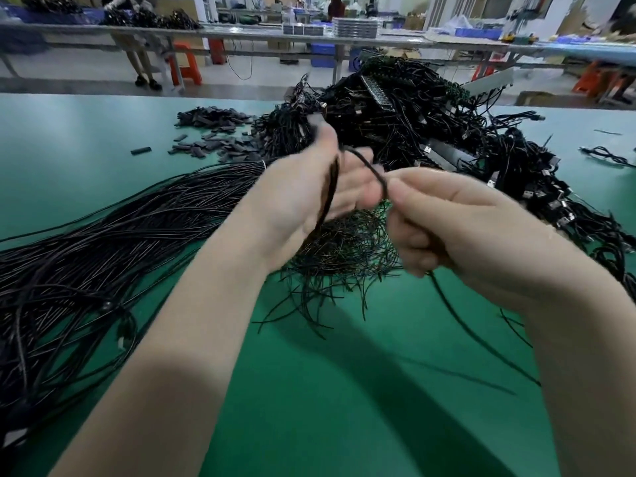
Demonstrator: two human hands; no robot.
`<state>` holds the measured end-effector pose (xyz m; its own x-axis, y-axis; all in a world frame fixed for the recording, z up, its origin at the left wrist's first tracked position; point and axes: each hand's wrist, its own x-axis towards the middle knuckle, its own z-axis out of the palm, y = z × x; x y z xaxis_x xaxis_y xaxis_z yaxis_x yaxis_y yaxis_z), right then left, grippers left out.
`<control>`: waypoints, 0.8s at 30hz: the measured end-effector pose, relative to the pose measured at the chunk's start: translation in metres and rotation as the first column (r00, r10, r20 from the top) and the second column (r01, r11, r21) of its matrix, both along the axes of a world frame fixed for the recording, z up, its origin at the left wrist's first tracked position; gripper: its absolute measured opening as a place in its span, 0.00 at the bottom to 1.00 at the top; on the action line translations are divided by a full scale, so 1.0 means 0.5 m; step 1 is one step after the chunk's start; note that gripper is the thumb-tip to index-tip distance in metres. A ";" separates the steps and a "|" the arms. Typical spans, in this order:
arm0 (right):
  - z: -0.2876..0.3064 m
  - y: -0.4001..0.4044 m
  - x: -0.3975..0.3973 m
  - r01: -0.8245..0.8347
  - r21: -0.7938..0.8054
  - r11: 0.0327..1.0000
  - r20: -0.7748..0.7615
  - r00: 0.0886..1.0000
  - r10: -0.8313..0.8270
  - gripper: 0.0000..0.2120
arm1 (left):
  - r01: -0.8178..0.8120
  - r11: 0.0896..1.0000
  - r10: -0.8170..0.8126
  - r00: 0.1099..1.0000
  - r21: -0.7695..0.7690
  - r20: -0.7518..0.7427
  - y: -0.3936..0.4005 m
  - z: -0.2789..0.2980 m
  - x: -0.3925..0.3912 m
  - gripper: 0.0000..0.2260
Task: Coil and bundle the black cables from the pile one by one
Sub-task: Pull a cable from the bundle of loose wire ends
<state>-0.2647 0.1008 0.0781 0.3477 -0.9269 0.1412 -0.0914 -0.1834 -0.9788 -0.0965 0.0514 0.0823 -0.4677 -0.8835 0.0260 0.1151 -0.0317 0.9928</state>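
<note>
1. the left hand point(309, 187), at the centre of the frame, has its palm turned toward the camera and its fingers curled round a few hanging loops of one black cable point(364, 163); the loops drop across the palm.
2. the right hand point(447, 228), just right of centre, pinches the same cable between thumb and forefinger, close to the left hand's fingers; the cable arcs from one hand to the other. the two hands are close together, not touching as far as i can tell through the blur.
3. a free tail of cable seems to run from under the right hand down toward the lower right of the frame.
4. this looks like the coiling step: loops are gathered in the left hand and the right feeds the next turn.
5. the next move likely calls for laying another loop over the left palm, then a tie from the heap of short ties point(340, 259) under the hands.
6. the pile of long cables point(103, 242) lies at the left on the green table point(344, 390); a tangled heap of cables with plugs point(447, 125) sits at the upper right.
</note>
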 end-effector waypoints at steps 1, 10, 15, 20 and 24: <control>-0.007 0.002 0.011 -0.099 0.030 0.995 0.011 0.995 0.098 0.13 | 0.008 0.999 -0.001 0.987 0.041 -0.163 -0.003 0.006 0.005 0.26; -0.071 -0.040 -0.014 0.105 0.116 0.988 -0.365 0.929 -0.056 0.23 | 0.476 0.875 -0.478 0.878 -0.083 -0.003 0.018 0.044 0.080 0.24; -0.023 -0.029 -0.041 0.252 0.093 0.963 -0.033 0.968 -0.250 0.20 | 0.500 0.865 -0.398 0.733 -0.041 0.552 -0.007 -0.001 0.050 0.32; 0.004 0.008 0.011 -0.084 0.065 0.994 0.132 0.988 0.075 0.11 | 0.058 0.997 -0.053 0.995 -0.051 0.086 -0.035 -0.018 0.014 0.28; -0.026 0.000 0.040 -0.113 0.131 0.985 -0.004 0.993 0.114 0.13 | 0.110 0.992 -0.077 0.925 0.068 -0.373 -0.003 0.015 0.022 0.21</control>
<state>-0.2448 0.1009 0.0651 0.4525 -0.8916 0.0172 -0.0887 -0.0641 -0.9940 -0.0856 0.0498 0.0898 -0.5204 -0.8427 0.1381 0.4647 -0.1438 0.8737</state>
